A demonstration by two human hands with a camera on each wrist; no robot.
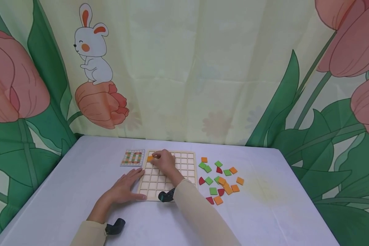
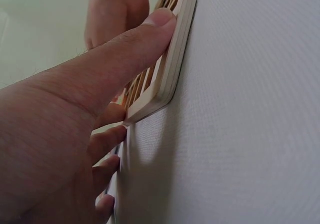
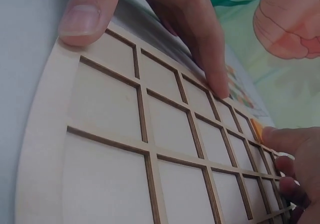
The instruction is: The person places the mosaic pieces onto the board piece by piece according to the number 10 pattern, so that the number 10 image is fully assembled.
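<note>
A light wooden grid board (image 1: 184,167) lies on the table with its square cells bordered by thin ridges. An orange square tile (image 1: 149,159) is in the far left corner area of the board. My right hand (image 1: 165,162) reaches across the grid, thumb and fingers curled at that tile; in the right wrist view the fingertips meet the orange tile (image 3: 256,129). My left hand (image 1: 124,188) steadies the board, its thumb (image 2: 162,21) resting on the near left corner and its straight fingers spread along the left side.
A small printed card (image 1: 132,158) with a coloured square pattern lies left of the board. To the right are scattered loose orange, green and red pieces, among them a green tile (image 1: 213,191) and a red quarter-round piece (image 1: 201,181). A printed curtain (image 1: 221,85) hangs behind the table.
</note>
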